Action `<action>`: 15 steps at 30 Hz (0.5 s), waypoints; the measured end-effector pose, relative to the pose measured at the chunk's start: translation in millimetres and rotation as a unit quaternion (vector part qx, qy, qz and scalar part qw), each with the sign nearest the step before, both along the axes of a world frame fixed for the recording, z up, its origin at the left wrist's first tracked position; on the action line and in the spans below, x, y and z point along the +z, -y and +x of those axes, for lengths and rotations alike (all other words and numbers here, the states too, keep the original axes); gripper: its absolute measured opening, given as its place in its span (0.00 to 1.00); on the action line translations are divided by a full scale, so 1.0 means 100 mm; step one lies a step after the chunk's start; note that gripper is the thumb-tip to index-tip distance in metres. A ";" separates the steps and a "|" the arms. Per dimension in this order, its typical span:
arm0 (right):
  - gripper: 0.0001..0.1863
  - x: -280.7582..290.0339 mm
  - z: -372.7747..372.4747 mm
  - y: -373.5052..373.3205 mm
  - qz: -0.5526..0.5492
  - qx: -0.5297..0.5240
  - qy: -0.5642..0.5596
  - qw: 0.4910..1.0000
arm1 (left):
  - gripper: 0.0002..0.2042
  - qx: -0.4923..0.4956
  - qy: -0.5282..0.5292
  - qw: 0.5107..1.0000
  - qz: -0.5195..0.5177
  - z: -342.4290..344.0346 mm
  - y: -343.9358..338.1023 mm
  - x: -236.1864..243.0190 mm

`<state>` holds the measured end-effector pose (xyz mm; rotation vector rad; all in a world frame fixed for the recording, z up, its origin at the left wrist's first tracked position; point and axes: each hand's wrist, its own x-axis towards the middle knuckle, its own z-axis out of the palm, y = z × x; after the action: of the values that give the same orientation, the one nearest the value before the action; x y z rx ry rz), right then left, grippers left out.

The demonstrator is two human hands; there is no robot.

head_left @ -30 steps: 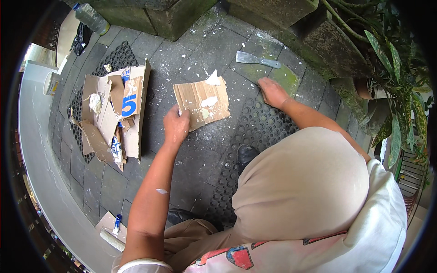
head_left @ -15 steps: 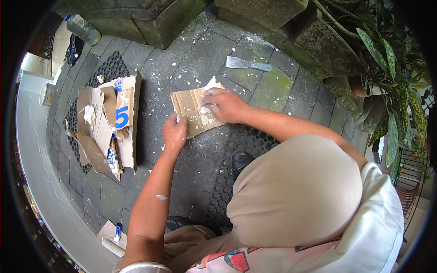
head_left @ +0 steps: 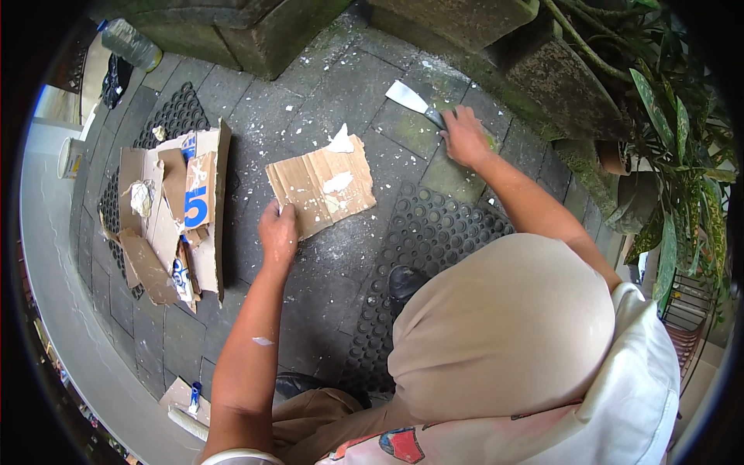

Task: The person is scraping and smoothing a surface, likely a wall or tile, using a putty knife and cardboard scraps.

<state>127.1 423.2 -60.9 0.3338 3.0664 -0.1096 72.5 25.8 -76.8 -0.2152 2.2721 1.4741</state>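
Cardboard (head_left: 304, 191) sits over the paving (head_left: 318, 280), its near-left edge pinched between thumb and fingers of the left hand (head_left: 279, 234). The right hand (head_left: 466, 139) reaches forward, palm down, fingers bent at the scraper (head_left: 415, 102); I cannot tell whether they grip.

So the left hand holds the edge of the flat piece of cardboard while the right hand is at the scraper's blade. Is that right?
Not quite: the head view shows the right hand at the scraper's handle, not its blade. The left hand does hold the edge of the flat piece of cardboard.
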 end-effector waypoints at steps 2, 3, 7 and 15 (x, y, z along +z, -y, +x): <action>0.20 -0.06 -0.09 -0.11 -0.016 -0.002 0.009 1.000 | 0.15 -0.001 0.007 1.000 0.005 -0.03 -0.07 -0.06; 0.20 -0.04 -0.15 -0.10 -0.036 0.001 0.018 0.999 | 0.15 -0.003 0.000 1.000 0.006 -0.04 -0.08 -0.08; 0.21 0.31 -0.20 0.18 -0.060 -0.091 0.102 0.989 | 0.15 -0.030 -0.020 0.999 -0.028 -0.05 -0.10 -0.18; 0.26 0.20 -0.63 0.25 -0.116 -0.220 0.099 0.964 | 0.14 -0.027 0.004 0.998 0.053 0.05 0.05 -0.51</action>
<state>64.3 398.5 -41.1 0.9374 2.6916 -0.4215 77.8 20.9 -127.5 -0.1269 2.1689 1.5585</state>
